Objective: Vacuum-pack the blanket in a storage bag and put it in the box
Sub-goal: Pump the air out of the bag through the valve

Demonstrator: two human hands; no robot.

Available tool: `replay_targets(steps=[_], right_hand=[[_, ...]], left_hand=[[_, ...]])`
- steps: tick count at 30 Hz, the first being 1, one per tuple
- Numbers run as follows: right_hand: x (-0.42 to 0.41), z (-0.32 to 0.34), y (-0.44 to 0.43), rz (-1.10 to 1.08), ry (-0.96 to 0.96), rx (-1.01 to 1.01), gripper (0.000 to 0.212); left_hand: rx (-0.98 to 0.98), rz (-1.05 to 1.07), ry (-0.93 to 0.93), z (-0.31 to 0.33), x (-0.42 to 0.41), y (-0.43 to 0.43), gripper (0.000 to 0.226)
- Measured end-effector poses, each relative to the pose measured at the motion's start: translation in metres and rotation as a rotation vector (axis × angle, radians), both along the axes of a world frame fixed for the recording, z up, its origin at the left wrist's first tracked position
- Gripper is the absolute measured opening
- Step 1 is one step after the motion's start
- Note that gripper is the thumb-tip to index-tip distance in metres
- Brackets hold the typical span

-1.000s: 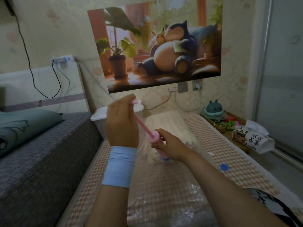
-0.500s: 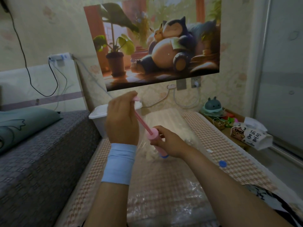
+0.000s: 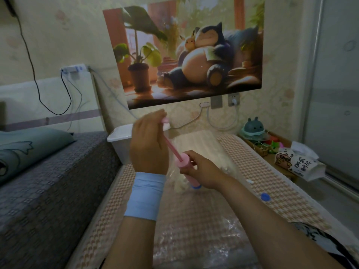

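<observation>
A pink hand pump (image 3: 183,162) stands tilted on the clear storage bag (image 3: 194,233), which lies flat on the bed with the patterned blanket inside. My right hand (image 3: 202,171) grips the pump's barrel just above the bag. My left hand (image 3: 148,146), with a blue wristband, holds the pump's handle, and the thin pink rod is drawn out of the barrel. A white plastic box (image 3: 118,137) sits open beyond my hands, near the wall.
A grey bed with a teal pillow (image 3: 25,148) runs along the left. A blue cap (image 3: 265,197) and a small white clip (image 3: 250,181) lie on the mat to the right. A low side table (image 3: 272,160) with toys and a tissue pack (image 3: 297,162) stands at the right.
Both hands keep their grip on the pump; the rod stays drawn out about the same length. The view has shifted slightly.
</observation>
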State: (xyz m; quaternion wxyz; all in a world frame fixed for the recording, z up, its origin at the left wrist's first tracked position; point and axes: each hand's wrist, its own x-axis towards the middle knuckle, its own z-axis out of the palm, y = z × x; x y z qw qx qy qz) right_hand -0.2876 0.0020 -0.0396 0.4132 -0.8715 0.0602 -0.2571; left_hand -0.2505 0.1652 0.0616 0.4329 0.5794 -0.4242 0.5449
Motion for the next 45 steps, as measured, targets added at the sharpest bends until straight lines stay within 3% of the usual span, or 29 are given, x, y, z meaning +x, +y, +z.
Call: replay_targets(steps=[2,3,7,9,10,13,15,17,21,23,25,28,30,32,36,38,39,42,45], right_hand=[[0.000,-0.001,0.002,-0.001,0.003,-0.010,0.038],[0.001,-0.001,0.002,-0.007,0.008,-0.012,0.039],[0.002,-0.001,0.004,-0.041,0.008,-0.014,0.048],[0.002,-0.002,0.003,-0.028,0.008,-0.012,0.049],[0.002,-0.003,0.002,-0.028,0.004,-0.001,0.045],[0.002,-0.003,-0.003,-0.024,0.001,0.015,0.040],[0.001,-0.001,-0.002,-0.008,0.000,0.009,0.040],[0.001,-0.001,0.000,0.002,0.011,0.002,0.039],[0.002,-0.003,0.001,-0.034,0.009,0.000,0.041],[0.002,-0.004,0.000,-0.027,0.005,0.002,0.042],[0.000,-0.004,-0.002,-0.020,-0.003,0.017,0.039],[-0.001,-0.004,-0.006,0.002,-0.005,0.023,0.039],[-0.001,-0.003,-0.005,0.012,0.000,0.009,0.039],[0.000,-0.003,-0.003,0.014,0.010,0.007,0.038],[0.000,-0.003,0.000,-0.024,-0.007,0.012,0.038],[-0.001,-0.004,-0.001,-0.020,-0.015,0.018,0.037],[-0.001,-0.004,-0.002,-0.019,-0.016,0.025,0.035],[-0.002,-0.004,-0.008,0.000,0.000,0.033,0.037],[-0.003,-0.004,-0.007,0.026,0.009,0.015,0.039]], left_hand=[[-0.033,0.020,0.008,0.000,0.004,0.000,0.019],[0.040,0.023,0.090,-0.006,0.009,-0.004,0.021],[0.702,-0.009,0.573,-0.046,0.026,-0.023,0.021],[0.795,0.047,0.595,-0.044,0.025,-0.023,0.020],[0.720,0.084,0.514,-0.038,0.022,-0.020,0.020],[0.177,0.041,0.089,-0.008,0.007,-0.008,0.021],[-0.016,0.006,-0.032,0.003,0.004,-0.002,0.021],[0.019,0.009,0.040,-0.003,0.009,-0.005,0.022],[0.612,-0.022,0.533,-0.043,0.020,-0.023,0.023],[0.760,0.031,0.589,-0.047,0.018,-0.025,0.022],[0.601,0.124,0.384,-0.034,0.010,-0.019,0.021],[0.094,0.062,0.012,-0.006,0.004,-0.007,0.021],[-0.040,0.028,-0.033,0.001,0.005,-0.004,0.021],[0.045,0.046,0.063,-0.012,0.008,-0.010,0.023],[0.629,0.006,0.577,-0.053,0.014,-0.032,0.027],[0.699,0.058,0.572,-0.051,0.012,-0.033,0.027],[0.645,0.090,0.484,-0.045,0.008,-0.029,0.025],[0.223,0.096,0.078,-0.020,0.001,-0.017,0.022],[0.000,0.043,-0.027,-0.007,0.004,-0.009,0.022]])
